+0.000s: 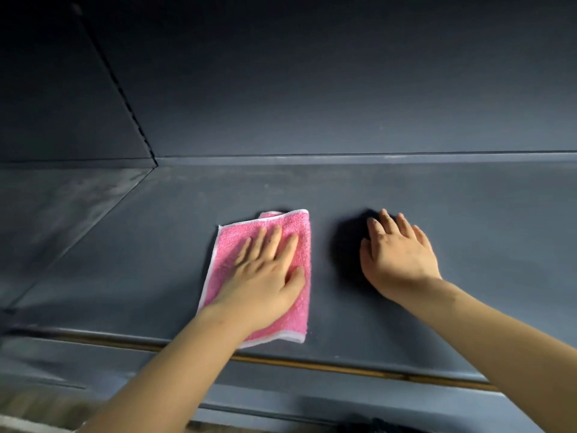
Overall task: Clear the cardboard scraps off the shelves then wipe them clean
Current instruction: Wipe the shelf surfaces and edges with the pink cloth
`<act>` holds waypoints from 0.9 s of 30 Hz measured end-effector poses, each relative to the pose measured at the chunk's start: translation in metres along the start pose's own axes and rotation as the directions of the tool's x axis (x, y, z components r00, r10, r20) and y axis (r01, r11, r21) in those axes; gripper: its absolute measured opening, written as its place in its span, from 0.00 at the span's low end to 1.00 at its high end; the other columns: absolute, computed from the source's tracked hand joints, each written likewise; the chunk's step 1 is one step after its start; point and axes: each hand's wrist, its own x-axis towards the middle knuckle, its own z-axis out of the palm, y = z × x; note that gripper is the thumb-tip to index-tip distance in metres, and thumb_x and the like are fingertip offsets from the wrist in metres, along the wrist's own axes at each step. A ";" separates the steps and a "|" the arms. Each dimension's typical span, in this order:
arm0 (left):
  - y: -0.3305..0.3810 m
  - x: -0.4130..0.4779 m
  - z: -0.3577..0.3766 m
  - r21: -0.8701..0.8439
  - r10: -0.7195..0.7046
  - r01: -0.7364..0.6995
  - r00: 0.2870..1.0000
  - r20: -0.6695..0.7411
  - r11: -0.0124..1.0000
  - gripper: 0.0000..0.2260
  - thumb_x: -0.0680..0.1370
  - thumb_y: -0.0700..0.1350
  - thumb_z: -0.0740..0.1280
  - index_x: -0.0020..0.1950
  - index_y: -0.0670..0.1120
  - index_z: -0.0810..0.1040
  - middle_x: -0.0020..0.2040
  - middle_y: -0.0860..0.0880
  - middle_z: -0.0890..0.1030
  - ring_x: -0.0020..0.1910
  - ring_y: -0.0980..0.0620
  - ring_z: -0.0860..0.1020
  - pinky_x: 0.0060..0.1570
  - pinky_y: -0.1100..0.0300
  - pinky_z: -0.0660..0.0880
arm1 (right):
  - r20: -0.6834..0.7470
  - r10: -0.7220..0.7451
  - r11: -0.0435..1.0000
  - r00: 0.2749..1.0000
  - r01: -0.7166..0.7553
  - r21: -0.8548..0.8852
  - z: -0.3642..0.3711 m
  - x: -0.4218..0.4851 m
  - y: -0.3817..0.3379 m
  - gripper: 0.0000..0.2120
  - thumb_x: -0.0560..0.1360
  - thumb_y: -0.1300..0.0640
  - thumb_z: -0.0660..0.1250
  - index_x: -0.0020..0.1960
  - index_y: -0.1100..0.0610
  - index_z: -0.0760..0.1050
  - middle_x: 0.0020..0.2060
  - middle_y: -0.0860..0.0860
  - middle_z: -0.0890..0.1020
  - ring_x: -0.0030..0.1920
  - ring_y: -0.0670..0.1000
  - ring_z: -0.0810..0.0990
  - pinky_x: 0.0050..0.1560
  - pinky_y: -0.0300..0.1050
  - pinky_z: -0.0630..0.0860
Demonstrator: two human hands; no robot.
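Wiping step, by the look of it: no cardboard scraps visible on this shelf [468, 214], so clearing seems done here. In use: a pink terry cloth [298, 310], folded, w/ white hem. It lies flat on the shelf, left of centre, its near end close to the front lip [343, 368].

The left hand [265, 276] presses palm-down on the cloth, fingers straight & slightly spread, not curled round anything. The right hand [399, 257] rests flat on bare shelf just right of the cloth, fingers straight, holding nothing; prob. bracing.

To do it well:
- Use even palm pressure & long overlapping strokes from the back panel [312, 89] toward the lip, so dust leaves over the front, not into the corner.
- Shift the bracing hand off any patch due for wiping.
- Refold to a fresh face once the cloth greys.
- The adjoining shelf [62, 207] at left shows pale dusty streaks & needs a pass too.
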 end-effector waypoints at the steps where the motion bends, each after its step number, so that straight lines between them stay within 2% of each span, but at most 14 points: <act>1: 0.000 0.008 -0.001 -0.013 -0.012 0.012 1.000 -0.001 1.000 0.24 0.80 0.52 0.45 0.74 0.52 0.38 0.75 0.48 0.36 0.74 0.50 0.35 0.72 0.54 0.33 | 0.001 -0.007 1.000 1.000 0.007 0.007 0.001 0.002 -0.005 0.24 0.81 0.53 0.47 0.75 0.57 0.52 0.77 0.53 0.51 0.77 0.56 0.47 0.74 0.49 0.46; 5: 0.020 0.041 0.002 -0.052 -0.029 0.027 0.999 -0.036 0.998 0.25 0.80 0.51 0.47 0.74 0.50 0.42 0.76 0.46 0.39 0.74 0.46 0.37 0.72 0.52 0.35 | -0.029 -0.015 1.000 0.999 0.015 0.024 0.007 0.007 -0.015 0.24 0.80 0.53 0.47 0.75 0.58 0.52 0.76 0.53 0.53 0.77 0.56 0.47 0.74 0.49 0.46; 9: 0.043 0.037 0.007 -0.055 0.082 -0.085 0.996 -0.040 0.995 0.25 0.79 0.51 0.45 0.75 0.49 0.42 0.76 0.44 0.39 0.74 0.45 0.36 0.72 0.50 0.34 | -0.048 -0.018 0.999 0.999 0.019 0.025 0.007 0.009 -0.013 0.24 0.80 0.53 0.48 0.74 0.57 0.55 0.76 0.52 0.55 0.76 0.55 0.49 0.74 0.48 0.47; 14: 0.005 0.005 0.008 -0.019 0.160 -0.160 0.987 -0.024 0.987 0.26 0.77 0.55 0.40 0.74 0.52 0.38 0.75 0.48 0.36 0.73 0.51 0.33 0.68 0.56 0.29 | -0.058 -0.010 1.000 0.998 0.009 -0.008 0.007 0.006 -0.013 0.24 0.80 0.52 0.46 0.74 0.57 0.55 0.76 0.52 0.56 0.76 0.54 0.51 0.74 0.47 0.48; 17: -0.042 -0.001 -0.002 -0.001 0.033 -0.033 0.999 -0.027 0.999 0.25 0.79 0.55 0.42 0.74 0.53 0.38 0.75 0.49 0.36 0.73 0.51 0.34 0.69 0.57 0.31 | -0.072 -0.013 1.000 0.997 0.011 -0.025 0.008 0.006 -0.014 0.26 0.78 0.50 0.42 0.74 0.57 0.56 0.75 0.52 0.58 0.75 0.54 0.52 0.74 0.47 0.50; 19: -0.063 0.010 -0.008 -0.009 -0.078 0.077 0.997 -0.017 0.997 0.24 0.80 0.53 0.44 0.74 0.53 0.39 0.76 0.49 0.37 0.74 0.50 0.35 0.72 0.55 0.34 | -0.091 -0.006 1.000 0.996 0.004 -0.014 0.007 0.005 -0.015 0.28 0.77 0.50 0.42 0.73 0.58 0.58 0.74 0.52 0.60 0.75 0.55 0.54 0.73 0.48 0.50; 22: -0.062 0.042 -0.011 -0.023 -0.150 0.150 0.988 -0.026 0.988 0.24 0.80 0.52 0.46 0.75 0.51 0.41 0.76 0.46 0.39 0.75 0.46 0.38 0.74 0.50 0.38 | -0.096 -0.009 1.000 0.995 0.007 -0.020 0.007 0.005 -0.016 0.24 0.79 0.52 0.47 0.73 0.57 0.58 0.74 0.52 0.60 0.75 0.55 0.54 0.73 0.47 0.50; 24: -0.038 0.059 -0.008 -0.043 -0.107 0.105 0.994 -0.037 0.994 0.25 0.80 0.52 0.47 0.75 0.51 0.43 0.76 0.45 0.41 0.75 0.44 0.39 0.73 0.49 0.38 | -0.090 -0.012 0.999 0.996 0.009 -0.036 0.006 0.005 -0.016 0.23 0.80 0.53 0.49 0.73 0.57 0.57 0.75 0.51 0.59 0.75 0.54 0.53 0.73 0.46 0.50; 27: 0.008 0.054 -0.002 -0.059 0.065 -0.067 0.997 -0.042 0.996 0.25 0.80 0.52 0.49 0.75 0.51 0.44 0.76 0.44 0.41 0.74 0.44 0.38 0.72 0.49 0.36 | -0.088 -0.004 0.999 0.996 0.002 -0.033 0.007 0.007 -0.015 0.24 0.79 0.52 0.49 0.73 0.58 0.59 0.75 0.52 0.60 0.75 0.54 0.55 0.73 0.48 0.51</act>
